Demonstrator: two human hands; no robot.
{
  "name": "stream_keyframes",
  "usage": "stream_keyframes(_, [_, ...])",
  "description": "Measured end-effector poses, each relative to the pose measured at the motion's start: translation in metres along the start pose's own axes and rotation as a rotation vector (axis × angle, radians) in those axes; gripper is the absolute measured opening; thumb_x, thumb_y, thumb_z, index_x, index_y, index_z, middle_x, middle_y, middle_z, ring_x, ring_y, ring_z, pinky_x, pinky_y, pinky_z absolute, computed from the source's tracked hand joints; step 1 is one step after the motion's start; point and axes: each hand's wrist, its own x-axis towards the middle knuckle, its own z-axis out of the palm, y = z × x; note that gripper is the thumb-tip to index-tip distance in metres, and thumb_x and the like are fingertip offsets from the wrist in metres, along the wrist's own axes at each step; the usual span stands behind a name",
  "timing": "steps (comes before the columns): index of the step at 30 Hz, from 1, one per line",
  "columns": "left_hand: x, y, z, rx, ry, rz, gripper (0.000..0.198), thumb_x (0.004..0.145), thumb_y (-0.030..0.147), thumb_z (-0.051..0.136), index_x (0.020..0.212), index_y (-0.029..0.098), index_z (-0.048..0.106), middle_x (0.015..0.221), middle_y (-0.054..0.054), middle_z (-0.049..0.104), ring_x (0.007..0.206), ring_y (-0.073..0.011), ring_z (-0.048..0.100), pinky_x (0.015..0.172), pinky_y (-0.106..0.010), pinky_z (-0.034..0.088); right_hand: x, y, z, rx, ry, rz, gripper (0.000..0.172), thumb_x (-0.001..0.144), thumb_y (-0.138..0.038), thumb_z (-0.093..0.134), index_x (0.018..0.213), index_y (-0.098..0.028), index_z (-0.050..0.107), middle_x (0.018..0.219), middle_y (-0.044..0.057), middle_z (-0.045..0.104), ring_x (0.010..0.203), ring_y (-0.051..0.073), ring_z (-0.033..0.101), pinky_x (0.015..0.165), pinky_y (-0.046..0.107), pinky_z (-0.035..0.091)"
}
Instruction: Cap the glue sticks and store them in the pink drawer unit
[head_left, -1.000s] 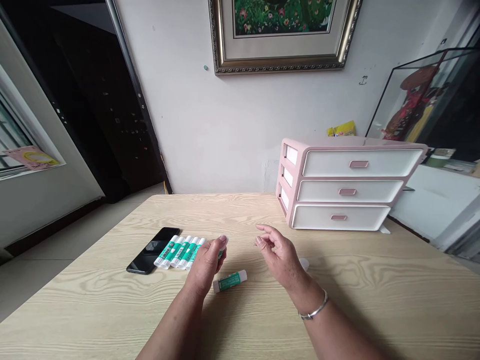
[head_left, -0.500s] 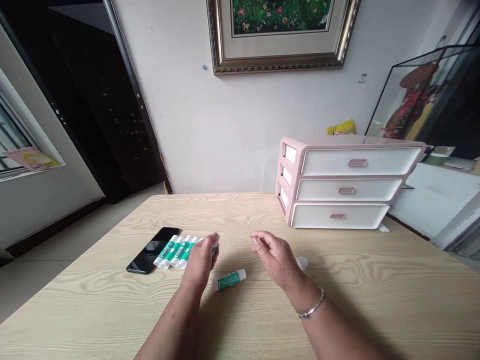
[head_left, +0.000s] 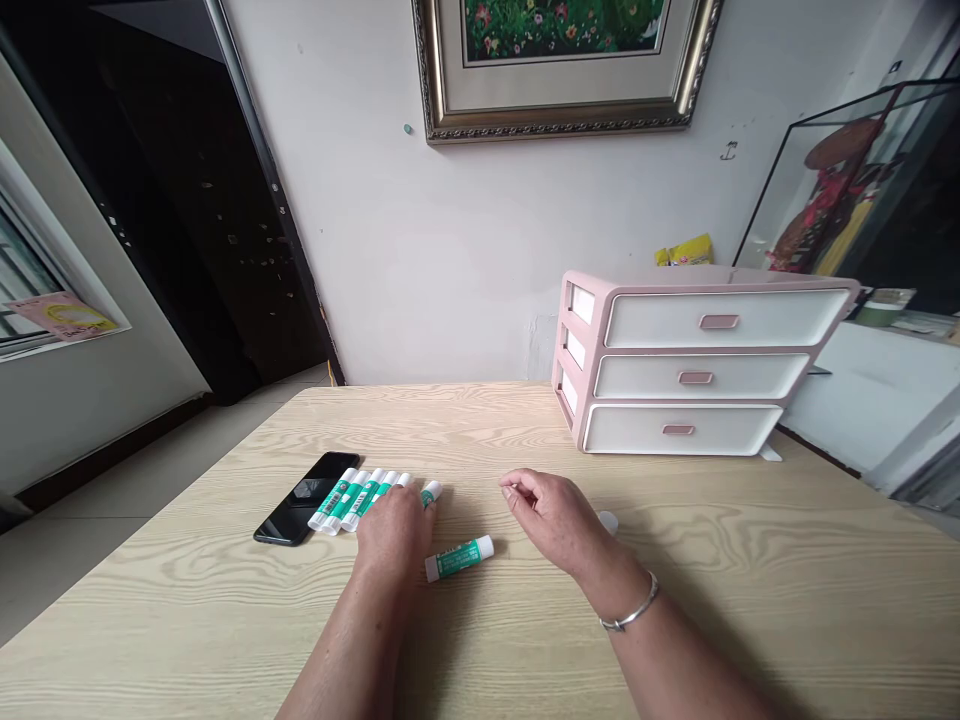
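Head view: presses left hand (head_left: 390, 530), fingers together, palm-down onto the end green-and-white plastic glue stick (head_left: 430, 492) of a row (head_left: 360, 498) beside a flat black phone (head_left: 306, 498); cannot tell the grip. Holds right hand (head_left: 555, 515) loosely curled, thumb on forefinger, over the pale wooden table (head_left: 750, 580). Probably handles light, stiff, smooth, apt to roll; best pinched mid-barrel. Has another loose stick (head_left: 459, 557) between the hands, a pink three-drawer unit (head_left: 697, 370) well apart.

Seven sticks (head_left: 352, 497), one phone (head_left: 304, 498) and one chest (head_left: 694, 365) on one bench (head_left: 750, 580).
Six sticks lie in the row, though the left hand (head_left: 394, 525) hides part of it, so that count is unsure; one lies apart. One loose cap (head_left: 607, 520). Three drawers in the chest. One bangle (head_left: 634, 612) by the right hand (head_left: 551, 515). One framed picture (head_left: 562, 65).
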Motion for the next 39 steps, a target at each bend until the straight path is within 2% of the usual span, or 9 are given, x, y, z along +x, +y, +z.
stream_keyframes(5, [-0.002, -0.001, -0.006, -0.007, 0.052, -0.044, 0.029, 0.089, 0.033, 0.046, 0.099, 0.016, 0.067, 0.103, -0.016, 0.069, 0.095, -0.0306, 0.067, 0.069, -0.035, 0.047, 0.003, 0.034, -0.019, -0.275, 0.013, 0.209, 0.024, 0.094, -0.034, 0.048, 0.097, -0.023, 0.069, 0.081, 0.003, 0.071, 0.077, 0.017, 0.064, 0.068, 0.026, 0.040])
stream_keyframes(10, [0.002, -0.006, -0.003, -0.083, 0.135, -0.068, 0.026, 0.088, 0.030, 0.048, 0.103, 0.017, 0.064, 0.108, -0.014, 0.065, 0.096, -0.0277, 0.065, 0.073, -0.033, 0.045, -0.001, 0.055, -0.046, -0.452, -0.144, 0.475, 0.028, 0.080, -0.043, 0.064, 0.095, -0.020, 0.066, 0.092, 0.006, 0.072, 0.082, 0.021, 0.065, 0.064, 0.028, 0.038])
stream_keyframes(15, [-0.002, -0.001, -0.003, -0.391, 0.014, 0.216, 0.031, 0.087, 0.047, 0.053, 0.099, 0.022, 0.066, 0.102, -0.008, 0.066, 0.089, -0.0222, 0.063, 0.073, -0.030, 0.044, -0.008, 0.050, -0.062, -0.456, -0.280, 0.602, 0.042, 0.064, -0.045, 0.077, 0.095, -0.020, 0.063, 0.095, 0.005, 0.070, 0.084, 0.021, 0.065, 0.060, 0.027, 0.036])
stream_keyframes(18, [-0.011, 0.005, -0.003, -0.520, -0.129, 0.480, 0.032, 0.079, 0.049, 0.064, 0.098, 0.023, 0.067, 0.103, -0.005, 0.065, 0.093, -0.0215, 0.061, 0.076, -0.029, 0.044, -0.008, 0.047, -0.063, -0.473, -0.346, 0.594, 0.042, 0.061, -0.040, 0.078, 0.095, -0.021, 0.062, 0.093, 0.005, 0.070, 0.084, 0.022, 0.064, 0.060, 0.027, 0.035])
stream_keyframes(21, [-0.017, 0.010, -0.001, -0.486, -0.234, 0.574, 0.034, 0.066, 0.040, 0.074, 0.095, 0.023, 0.068, 0.103, -0.004, 0.065, 0.092, -0.0211, 0.060, 0.076, -0.028, 0.043, -0.009, 0.046, -0.061, -0.489, -0.384, 0.590, 0.037, 0.062, -0.029, 0.075, 0.096, -0.021, 0.063, 0.094, 0.005, 0.070, 0.082, 0.021, 0.064, 0.059, 0.027, 0.034])
stream_keyframes(27, [-0.017, 0.013, -0.001, -0.406, -0.244, 0.544, 0.018, 0.074, 0.030, 0.065, 0.091, 0.023, 0.070, 0.098, -0.006, 0.066, 0.088, -0.0217, 0.062, 0.074, -0.029, 0.042, -0.010, 0.042, -0.053, -0.454, -0.392, 0.554, 0.039, 0.060, -0.007, 0.067, 0.096, -0.020, 0.067, 0.090, 0.006, 0.071, 0.079, 0.022, 0.064, 0.060, 0.027, 0.037])
stream_keyframes(30, [-0.016, 0.014, -0.002, -0.427, -0.243, 0.531, 0.019, 0.081, 0.031, 0.061, 0.095, 0.023, 0.070, 0.100, -0.008, 0.068, 0.090, -0.0226, 0.063, 0.077, -0.029, 0.043, -0.006, 0.032, -0.047, -0.326, -0.309, 0.467, 0.034, 0.062, -0.003, 0.065, 0.091, -0.021, 0.069, 0.087, 0.005, 0.071, 0.078, 0.020, 0.064, 0.062, 0.026, 0.040])
stream_keyframes(35, [-0.014, 0.018, -0.001, -0.700, -0.185, 0.490, 0.027, 0.091, 0.039, 0.052, 0.107, 0.021, 0.064, 0.099, -0.007, 0.069, 0.088, -0.0206, 0.063, 0.075, -0.028, 0.044, 0.004, 0.005, -0.027, 0.146, -0.116, 0.277, 0.027, 0.080, -0.020, 0.061, 0.106, -0.020, 0.069, 0.086, 0.004, 0.070, 0.077, 0.017, 0.064, 0.071, 0.028, 0.048])
stream_keyframes(39, [-0.015, 0.019, -0.004, -1.020, -0.255, 0.481, 0.039, 0.096, 0.050, 0.043, 0.116, 0.019, 0.054, 0.083, -0.003, 0.065, 0.074, -0.0163, 0.061, 0.073, -0.027, 0.047, 0.007, -0.009, -0.008, 0.482, 0.000, 0.181, 0.035, 0.086, -0.034, 0.060, 0.116, -0.017, 0.066, 0.091, 0.006, 0.071, 0.080, 0.017, 0.063, 0.076, 0.031, 0.051])
